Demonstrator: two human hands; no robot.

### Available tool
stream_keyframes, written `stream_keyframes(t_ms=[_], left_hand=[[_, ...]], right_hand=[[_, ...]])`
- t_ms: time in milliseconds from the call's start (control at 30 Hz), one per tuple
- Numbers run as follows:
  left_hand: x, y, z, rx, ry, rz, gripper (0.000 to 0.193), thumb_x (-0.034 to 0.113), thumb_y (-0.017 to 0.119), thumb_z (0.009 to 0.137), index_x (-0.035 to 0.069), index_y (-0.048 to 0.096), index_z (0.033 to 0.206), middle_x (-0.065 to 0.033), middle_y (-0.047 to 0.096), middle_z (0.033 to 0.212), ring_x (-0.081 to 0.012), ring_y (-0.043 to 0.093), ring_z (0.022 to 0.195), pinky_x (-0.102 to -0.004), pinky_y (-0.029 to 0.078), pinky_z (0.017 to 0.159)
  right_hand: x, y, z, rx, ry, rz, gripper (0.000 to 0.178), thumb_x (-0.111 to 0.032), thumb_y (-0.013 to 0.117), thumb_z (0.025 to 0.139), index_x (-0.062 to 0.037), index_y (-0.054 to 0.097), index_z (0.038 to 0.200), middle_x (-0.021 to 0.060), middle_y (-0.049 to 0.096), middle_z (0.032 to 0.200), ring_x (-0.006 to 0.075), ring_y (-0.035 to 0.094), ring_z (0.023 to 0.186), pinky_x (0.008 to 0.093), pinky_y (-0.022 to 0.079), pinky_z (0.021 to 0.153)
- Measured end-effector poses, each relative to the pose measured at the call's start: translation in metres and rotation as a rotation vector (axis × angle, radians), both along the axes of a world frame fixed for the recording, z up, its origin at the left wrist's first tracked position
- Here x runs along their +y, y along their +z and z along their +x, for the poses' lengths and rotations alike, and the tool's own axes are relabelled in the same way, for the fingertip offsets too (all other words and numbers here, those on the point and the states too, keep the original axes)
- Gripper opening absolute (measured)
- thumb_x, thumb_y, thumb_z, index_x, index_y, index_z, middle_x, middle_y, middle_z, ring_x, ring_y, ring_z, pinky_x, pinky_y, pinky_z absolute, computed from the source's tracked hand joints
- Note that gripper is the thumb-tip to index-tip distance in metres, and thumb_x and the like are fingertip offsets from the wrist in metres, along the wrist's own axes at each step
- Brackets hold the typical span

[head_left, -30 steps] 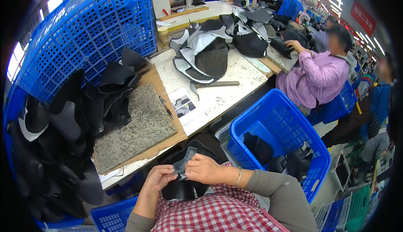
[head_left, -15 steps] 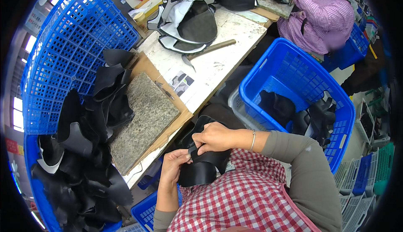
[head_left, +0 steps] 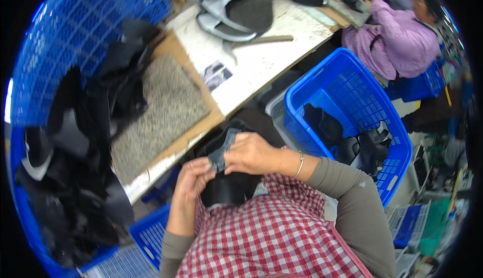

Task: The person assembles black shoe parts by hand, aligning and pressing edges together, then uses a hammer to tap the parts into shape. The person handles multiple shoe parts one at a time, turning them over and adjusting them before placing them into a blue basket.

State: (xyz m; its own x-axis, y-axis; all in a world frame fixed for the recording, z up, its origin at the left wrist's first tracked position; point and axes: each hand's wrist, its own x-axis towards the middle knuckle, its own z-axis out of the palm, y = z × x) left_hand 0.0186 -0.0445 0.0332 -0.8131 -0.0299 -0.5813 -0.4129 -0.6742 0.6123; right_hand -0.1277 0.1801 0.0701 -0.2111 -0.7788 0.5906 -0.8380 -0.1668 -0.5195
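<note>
Over my lap, a black shoe-upper piece (head_left: pixel 229 190) is held between my two hands. A grey strip-like part of it (head_left: pixel 220 158) shows between them, its edge turned up; whether it is a separate layer is unclear through the blur. My left hand (head_left: pixel 193 177) pinches the strip's lower left end. On its other side my right hand (head_left: pixel 254 154) grips with curled fingers, a bracelet on that wrist. The rest of the piece hangs below against the checked apron (head_left: pixel 282 232).
At the left, a blue basket (head_left: pixel 35 97) holds many black pieces beside a stone slab (head_left: pixel 161 112). On the white table (head_left: pixel 271 59) lie a hammer (head_left: pixel 261 40) and shoe uppers (head_left: pixel 251 11). Another blue basket (head_left: pixel 347 56) with black pieces stands right; a co-worker (head_left: pixel 402 39) sits beyond.
My hands have shifted a little apart, and the grey strip has come into sight between them. The whole view has swung slightly, with blur.
</note>
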Motion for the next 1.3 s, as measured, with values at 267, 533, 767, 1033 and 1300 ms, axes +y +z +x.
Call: stream_keyframes(t_ms=[267, 533, 767, 1033, 1300], left_hand=[[0.015, 0.022, 0.006, 0.138, -0.067, -0.265, 0.022, 0.007, 0.069, 0.095, -0.005, 0.073, 0.114, -0.0099, 0.076, 0.101, -0.0159, 0.072, 0.090, -0.0285, 0.059, 0.080], [0.016, 0.019, 0.006, 0.223, -0.100, -0.414, 0.020, 0.008, 0.075, 0.094, -0.004, 0.075, 0.110, -0.0054, 0.075, 0.092, -0.0118, 0.069, 0.079, -0.0270, 0.058, 0.077], [0.013, 0.019, 0.008, 0.292, -0.164, -0.504, 0.019, 0.007, 0.071, 0.096, -0.003, 0.075, 0.112, -0.0036, 0.074, 0.090, -0.0099, 0.068, 0.079, -0.0264, 0.057, 0.076], [0.016, 0.018, 0.007, 0.312, -0.201, -0.531, 0.019, 0.007, 0.071, 0.097, -0.003, 0.074, 0.113, -0.0029, 0.073, 0.089, -0.0093, 0.067, 0.080, -0.0261, 0.057, 0.077], [0.019, 0.024, 0.007, 0.356, -0.231, -0.453, 0.018, 0.010, 0.072, 0.097, -0.002, 0.074, 0.110, -0.0018, 0.072, 0.092, -0.0075, 0.065, 0.082, -0.0249, 0.054, 0.077]], right_hand=[[-0.007, 0.012, -0.001, -0.114, -0.140, 0.317, 0.028, -0.030, 0.087, 0.076, -0.0136, 0.065, 0.082, 0.0037, 0.069, 0.072, 0.0292, 0.066, 0.067, 0.0414, 0.052, 0.068], [-0.017, 0.013, -0.003, -0.415, -0.126, 0.536, 0.028, -0.026, 0.086, 0.081, -0.0082, 0.065, 0.085, 0.0069, 0.072, 0.077, 0.0300, 0.070, 0.072, 0.0405, 0.052, 0.064], [-0.016, 0.010, -0.002, -0.406, -0.139, 0.527, 0.028, -0.025, 0.086, 0.082, -0.0060, 0.065, 0.086, 0.0080, 0.072, 0.076, 0.0291, 0.071, 0.072, 0.0379, 0.052, 0.064], [-0.014, 0.010, -0.002, -0.467, -0.132, 0.573, 0.027, -0.021, 0.085, 0.085, -0.0039, 0.064, 0.087, 0.0074, 0.071, 0.076, 0.0223, 0.069, 0.071, 0.0344, 0.051, 0.064], [-0.011, 0.012, 0.007, -0.347, -0.233, 0.568, 0.027, -0.027, 0.083, 0.085, -0.0070, 0.064, 0.086, 0.0085, 0.072, 0.077, 0.0315, 0.070, 0.072, 0.0409, 0.052, 0.067]])
